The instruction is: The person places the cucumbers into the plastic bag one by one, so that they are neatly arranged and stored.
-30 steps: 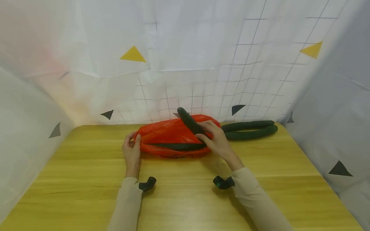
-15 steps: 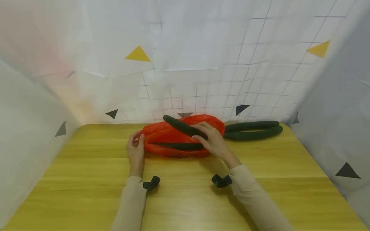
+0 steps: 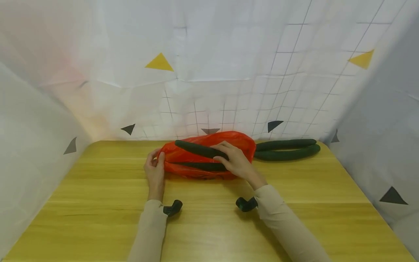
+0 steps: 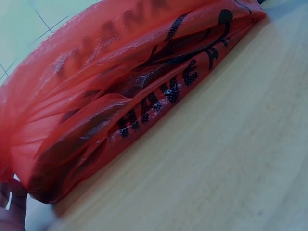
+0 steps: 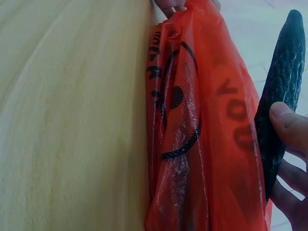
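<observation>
Makeshift screened-off workspace, white sheeting (image 3: pixel 212 47) on three sides, yellow triangles (image 3: pixel 160 62), dark triangles (image 3: pixel 394 196), wood-grain table (image 3: pixel 203 236)

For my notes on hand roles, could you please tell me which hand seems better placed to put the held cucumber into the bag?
Probably the right hand: it grips the cucumber at the open red bag, while the left hand holds the bag's left end.

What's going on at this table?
A person's right hand grips a cucumber at the open mouth of a red plastic bag, not yet let go. The left hand holds the bag's left end. At least one other cucumber shows inside the bag; two more cucumbers lie on the wooden table to its right.
</observation>
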{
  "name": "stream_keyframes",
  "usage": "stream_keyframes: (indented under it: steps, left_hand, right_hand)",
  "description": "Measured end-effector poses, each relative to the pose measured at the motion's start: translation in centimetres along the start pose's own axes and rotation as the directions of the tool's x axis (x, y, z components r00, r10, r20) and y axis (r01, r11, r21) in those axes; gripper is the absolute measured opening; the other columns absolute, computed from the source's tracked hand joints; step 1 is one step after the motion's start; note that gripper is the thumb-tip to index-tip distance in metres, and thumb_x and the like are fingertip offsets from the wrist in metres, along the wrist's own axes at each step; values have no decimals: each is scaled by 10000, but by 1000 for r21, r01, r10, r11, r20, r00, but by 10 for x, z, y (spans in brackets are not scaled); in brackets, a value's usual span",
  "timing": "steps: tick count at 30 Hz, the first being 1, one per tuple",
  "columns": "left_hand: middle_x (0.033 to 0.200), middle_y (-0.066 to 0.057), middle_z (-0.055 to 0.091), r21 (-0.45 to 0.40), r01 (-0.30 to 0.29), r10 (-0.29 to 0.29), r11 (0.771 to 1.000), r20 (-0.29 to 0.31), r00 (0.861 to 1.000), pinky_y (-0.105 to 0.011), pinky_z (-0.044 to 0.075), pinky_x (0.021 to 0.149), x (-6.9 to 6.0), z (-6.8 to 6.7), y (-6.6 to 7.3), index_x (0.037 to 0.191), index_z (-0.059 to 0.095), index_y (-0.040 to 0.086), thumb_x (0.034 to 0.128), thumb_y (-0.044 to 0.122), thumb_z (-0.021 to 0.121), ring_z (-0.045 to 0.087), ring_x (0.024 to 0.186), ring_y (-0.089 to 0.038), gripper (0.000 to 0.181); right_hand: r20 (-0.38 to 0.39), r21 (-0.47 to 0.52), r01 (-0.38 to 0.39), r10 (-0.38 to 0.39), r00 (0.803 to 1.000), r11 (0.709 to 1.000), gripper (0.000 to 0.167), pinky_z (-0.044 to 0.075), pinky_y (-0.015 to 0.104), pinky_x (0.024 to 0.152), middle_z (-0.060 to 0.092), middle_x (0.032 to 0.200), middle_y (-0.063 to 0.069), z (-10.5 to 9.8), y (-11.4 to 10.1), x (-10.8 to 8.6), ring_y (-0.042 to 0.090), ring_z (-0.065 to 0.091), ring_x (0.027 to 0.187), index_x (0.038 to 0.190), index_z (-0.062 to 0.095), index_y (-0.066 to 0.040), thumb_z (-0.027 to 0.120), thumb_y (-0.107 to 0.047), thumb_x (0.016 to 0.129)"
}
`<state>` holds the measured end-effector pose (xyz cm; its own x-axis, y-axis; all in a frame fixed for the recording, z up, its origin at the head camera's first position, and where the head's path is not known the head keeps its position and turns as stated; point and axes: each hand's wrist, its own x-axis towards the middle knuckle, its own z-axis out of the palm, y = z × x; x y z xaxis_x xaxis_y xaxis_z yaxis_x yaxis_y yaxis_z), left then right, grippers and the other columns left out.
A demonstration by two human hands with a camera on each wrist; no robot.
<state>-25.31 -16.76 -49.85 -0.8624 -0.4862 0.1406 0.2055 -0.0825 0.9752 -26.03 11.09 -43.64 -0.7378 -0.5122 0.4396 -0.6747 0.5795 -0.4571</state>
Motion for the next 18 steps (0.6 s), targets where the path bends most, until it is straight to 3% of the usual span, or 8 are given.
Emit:
stream_keyframes:
  steps: [8, 18]
  left_hand:
    - [1073, 51, 570, -16, 4, -5, 1000, -6, 1000, -108, 477, 690, 1, 0, 0, 1145, 625, 100, 907, 192, 631, 539, 829, -99, 254]
    - [1095, 46, 559, 8, 0, 0, 1000, -11, 1000, -101, 463, 707, 1, 0, 0, 1159, 618, 105, 916, 194, 619, 522, 850, -108, 259]
  right_hand:
    - [40, -56, 24, -22, 999, 998, 381, 511, 364, 901, 603, 1131, 9, 7, 2, 5, 169, 607, 1041, 1239, 606, -138, 678, -188, 868]
    - [89, -77, 33, -26, 996, 997, 355, 516, 361, 896, 605, 1176, 25, 15, 6, 7, 193, 609, 1080, 1242, 598, -107, 633, -203, 902]
